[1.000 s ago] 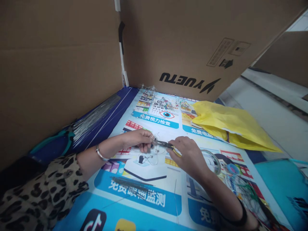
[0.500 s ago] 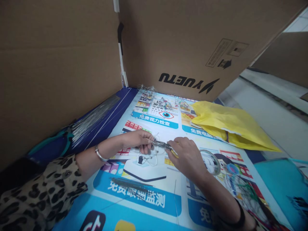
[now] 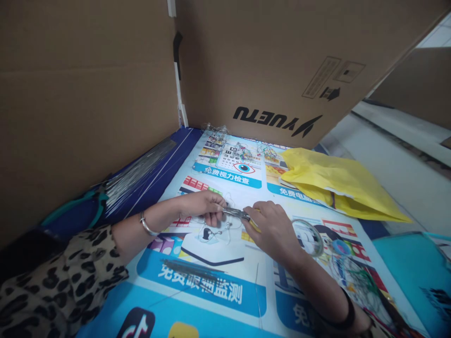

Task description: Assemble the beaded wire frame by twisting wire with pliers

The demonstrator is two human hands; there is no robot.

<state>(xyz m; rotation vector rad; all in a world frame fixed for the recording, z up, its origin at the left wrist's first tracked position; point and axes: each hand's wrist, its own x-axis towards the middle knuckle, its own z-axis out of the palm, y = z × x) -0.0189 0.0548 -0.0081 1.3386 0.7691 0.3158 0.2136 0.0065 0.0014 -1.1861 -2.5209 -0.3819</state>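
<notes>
My right hand (image 3: 273, 230) is wrapped round a pair of pliers (image 3: 235, 212) with yellow handles, and their metal jaws reach left to the fingertips of my left hand (image 3: 207, 206). My left hand pinches a thin wire piece with small beads (image 3: 220, 232), whose fine loops hang below the fingers. What exactly the jaws bite on is too small to make out. Below both hands, a bundle of dark thin wires (image 3: 193, 267) lies on the printed sheet (image 3: 250, 263).
Cardboard walls (image 3: 282, 56) stand behind and at the left. A sheaf of silvery wires (image 3: 137, 173) lies left, a yellow bag (image 3: 338, 183) at the right back. A roll of clear tape (image 3: 319, 244) and tangled coloured wires (image 3: 362, 277) sit right. More wire tangles (image 3: 246, 150) lie at the back.
The pliers have turned slightly and their jaws now lie a little lower beside the left fingertips. The wire end above the fingers has shifted; both hands stay nearly in place.
</notes>
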